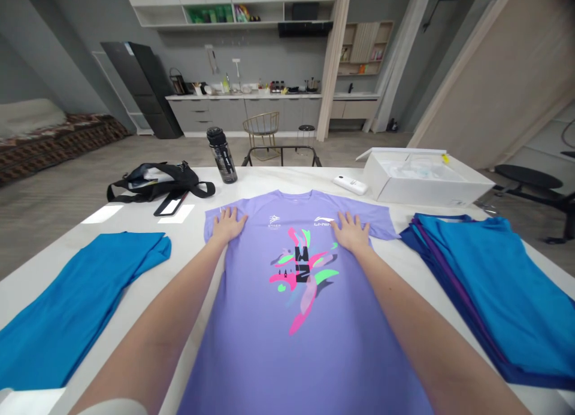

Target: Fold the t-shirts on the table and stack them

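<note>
A purple T-shirt (pixel 260 325) lies spread flat, front side up, with its collar toward the far edge. A bright pink, green and black print covers its chest. My left hand (pixel 228 225) rests flat with fingers spread near the left sleeve. On the other side, my right hand (pixel 351 232) presses flat beside the small white lettering on the chest, fingers apart. Neither hand grips the cloth. To the left lies a folded blue garment (pixel 85 301). A stack of folded blue and purple garments (pixel 503 283) sits to the right.
The white table (pixel 193 223) also bears a black bag (pixel 157 178), a phone (pixel 171 203), a dark water bottle (pixel 222 155), a small white device (pixel 350 184) and an open white box (pixel 426 178). Beyond it stand a chair (pixel 261 125) and kitchen cabinets (pixel 224 112).
</note>
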`<state>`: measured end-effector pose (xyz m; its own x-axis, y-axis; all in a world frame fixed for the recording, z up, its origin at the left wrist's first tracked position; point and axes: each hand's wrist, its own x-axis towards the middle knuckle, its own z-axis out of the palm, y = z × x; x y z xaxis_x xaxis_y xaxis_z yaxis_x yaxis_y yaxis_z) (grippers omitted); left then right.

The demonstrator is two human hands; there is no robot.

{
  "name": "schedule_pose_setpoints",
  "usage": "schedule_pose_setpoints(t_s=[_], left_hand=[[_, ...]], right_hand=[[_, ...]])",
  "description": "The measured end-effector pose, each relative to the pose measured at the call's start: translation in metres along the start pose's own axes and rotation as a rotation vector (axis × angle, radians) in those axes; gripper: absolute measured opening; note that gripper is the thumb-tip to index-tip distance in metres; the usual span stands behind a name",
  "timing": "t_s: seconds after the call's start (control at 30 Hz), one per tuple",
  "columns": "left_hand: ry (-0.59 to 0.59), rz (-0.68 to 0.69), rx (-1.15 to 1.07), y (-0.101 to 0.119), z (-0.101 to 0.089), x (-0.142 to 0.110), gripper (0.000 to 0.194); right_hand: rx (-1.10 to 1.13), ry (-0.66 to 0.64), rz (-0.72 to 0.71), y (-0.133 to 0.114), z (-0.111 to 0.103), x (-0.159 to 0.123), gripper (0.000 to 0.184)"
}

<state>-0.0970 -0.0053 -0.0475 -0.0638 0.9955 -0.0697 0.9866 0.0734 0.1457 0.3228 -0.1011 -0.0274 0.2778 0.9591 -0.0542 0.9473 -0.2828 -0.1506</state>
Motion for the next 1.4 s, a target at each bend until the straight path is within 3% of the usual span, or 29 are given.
schedule_pose_setpoints(t_s=[0.13,0.23,0.37,0.5,0.57,0.67,0.87,1.0,1.07,1.13,1.23,1.4], left_hand=[[0.006,-0.001,0.007,-0.009,-0.001,0.009,0.086],[0.036,0.019,0.024,-0.002,-0.008,0.007,0.081],[0.16,0.242,0.057,0.035,-0.014,0.001,0.063],[0.11,0.422,0.042,0.081,-0.007,0.008,0.059],[0.049,0.392,0.03,0.099,0.0,0.017,0.062],[-0.019,0.289,0.007,0.113,0.008,0.032,0.07],[0.022,0.259,0.017,0.116,0.011,0.045,0.077],[0.209,0.369,0.039,0.125,0.008,0.021,0.066],[0.244,0.439,0.038,0.133,0.008,0.0,0.063],[0.214,0.487,0.031,0.139,0.01,-0.024,0.062],[0.129,0.52,0.029,0.144,0.014,-0.061,0.061],[0.037,0.485,0.004,0.137,0.016,-0.119,0.064]], right_hand=[[-0.024,-0.026,-0.008,0.009,0.003,0.018,0.075],[-0.008,-0.002,-0.016,0.015,-0.004,0.028,0.077],[0.026,0.054,0.0,0.022,-0.015,0.05,0.073],[0.0,-0.016,-0.143,0.009,-0.012,0.07,0.069],[-0.004,-0.045,-0.202,-0.005,-0.006,0.075,0.069],[-0.009,-0.069,-0.175,-0.024,0.003,0.079,0.075],[-0.042,-0.079,-0.151,-0.032,0.006,0.092,0.082],[-0.044,0.025,-0.17,-0.036,0.001,0.082,0.074],[-0.05,0.109,-0.235,-0.044,0.0,0.065,0.069],[-0.029,0.11,-0.324,-0.052,0.003,0.041,0.067],[0.028,0.012,-0.427,-0.061,0.01,-0.001,0.064],[0.054,-0.055,-0.395,-0.047,0.011,-0.055,0.065]])
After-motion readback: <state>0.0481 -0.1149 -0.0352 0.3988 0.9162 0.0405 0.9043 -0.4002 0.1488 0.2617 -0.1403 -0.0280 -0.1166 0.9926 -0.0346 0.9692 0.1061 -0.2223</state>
